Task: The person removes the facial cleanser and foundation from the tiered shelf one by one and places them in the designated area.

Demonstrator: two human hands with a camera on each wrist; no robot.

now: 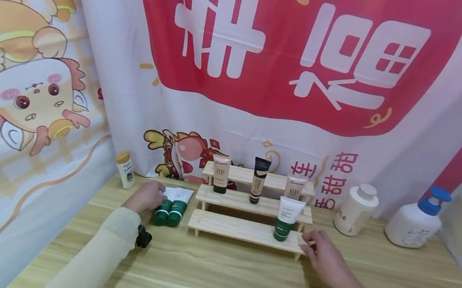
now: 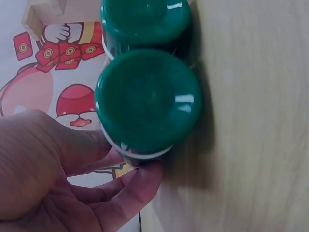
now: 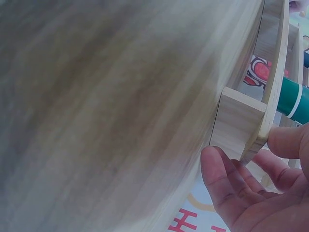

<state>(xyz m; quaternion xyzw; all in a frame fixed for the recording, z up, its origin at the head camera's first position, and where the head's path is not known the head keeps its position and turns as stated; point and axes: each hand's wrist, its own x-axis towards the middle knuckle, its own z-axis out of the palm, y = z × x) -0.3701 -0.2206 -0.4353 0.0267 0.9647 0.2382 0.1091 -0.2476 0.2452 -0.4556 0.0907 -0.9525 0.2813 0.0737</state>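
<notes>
Two green-capped white tubes lie side by side on the table, left of a three-step wooden rack. My left hand pinches the outer tube between thumb and fingers; its round green cap faces the left wrist camera. Against it rests the other tube. At the rack's right end, my right hand holds the lowest step, thumb at the board and fingers by the leg. Near that hand, a third green-capped tube stands cap down on the lowest step.
Higher on the rack stand a BB tube, a black-capped tube and another BB tube, partly hidden. A yellow-capped bottle is at the left; a white bottle and a blue-pump bottle are at the right. Printed cloth hangs behind.
</notes>
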